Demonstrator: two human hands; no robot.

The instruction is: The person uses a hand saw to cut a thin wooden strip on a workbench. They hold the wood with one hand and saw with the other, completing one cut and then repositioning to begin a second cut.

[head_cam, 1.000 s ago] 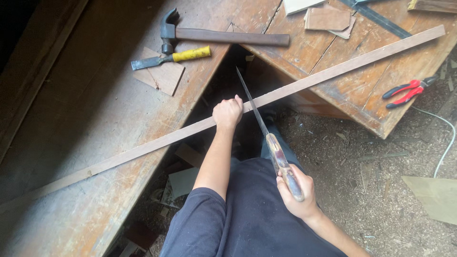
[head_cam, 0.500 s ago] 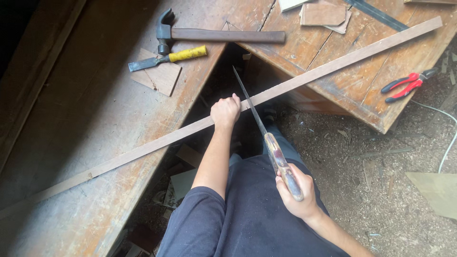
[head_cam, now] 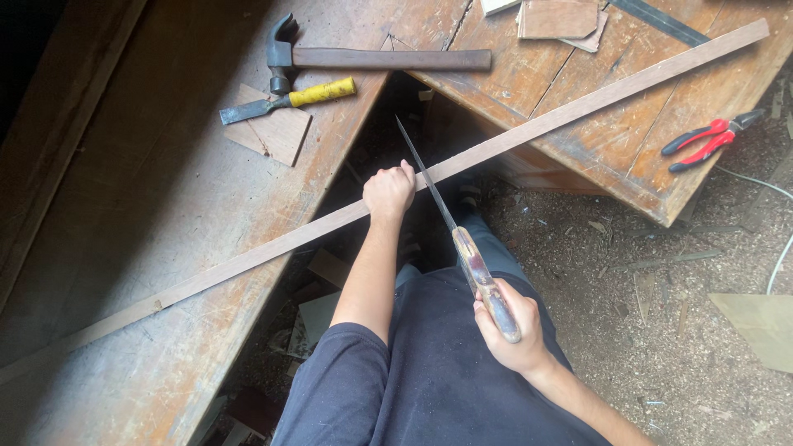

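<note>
Left hand (head_cam: 388, 192) gripping long wood strip (head_cam: 578, 103) over tabletop (head_cam: 124, 206) gap; right hand (head_cam: 505, 326) clenched on handsaw (head_cam: 450, 223), blade crossing strip.

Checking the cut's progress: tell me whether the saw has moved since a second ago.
No: the saw crosses the wooden strip at the same spot, beside the left hand.

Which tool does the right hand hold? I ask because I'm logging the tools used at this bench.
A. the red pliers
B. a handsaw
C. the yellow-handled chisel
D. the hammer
B: the right hand grips the wooden handle of the handsaw, whose blade crosses the long wooden strip beside the left hand; the hammer, chisel and pliers lie untouched on the benches.
</note>
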